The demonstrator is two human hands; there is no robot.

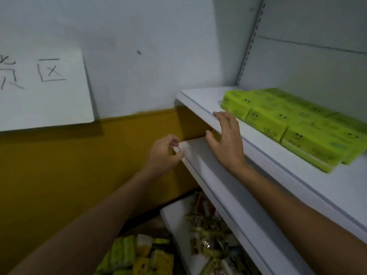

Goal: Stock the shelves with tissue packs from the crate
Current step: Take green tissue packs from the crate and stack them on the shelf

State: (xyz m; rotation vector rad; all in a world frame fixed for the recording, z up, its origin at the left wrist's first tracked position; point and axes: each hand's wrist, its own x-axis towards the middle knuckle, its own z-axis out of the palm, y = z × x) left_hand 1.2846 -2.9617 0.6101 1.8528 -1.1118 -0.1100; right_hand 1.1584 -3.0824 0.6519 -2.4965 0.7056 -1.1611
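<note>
- Green tissue packs [294, 124] lay flat in rows on the upper shelf [198, 96], touching one another.
- The right hand [226, 139] was spread with straight fingers, its fingertips at that shelf's front edge just beside the packs, holding nothing.
- The left hand [164, 153] pinched the corner of the middle shelf [218, 181].
- Blurred green and yellow packets [127, 257] lay below.

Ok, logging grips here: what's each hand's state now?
Left hand: pinches the corner of the lower shelf.
Right hand: open, fingers spread against the upper shelf.

Top shelf [198, 100]: white, green tissue packs [297, 124] lying flat in rows
Middle shelf [218, 175]: white
Bottom shelf [172, 215]: loose snack packets [208, 231]
</note>
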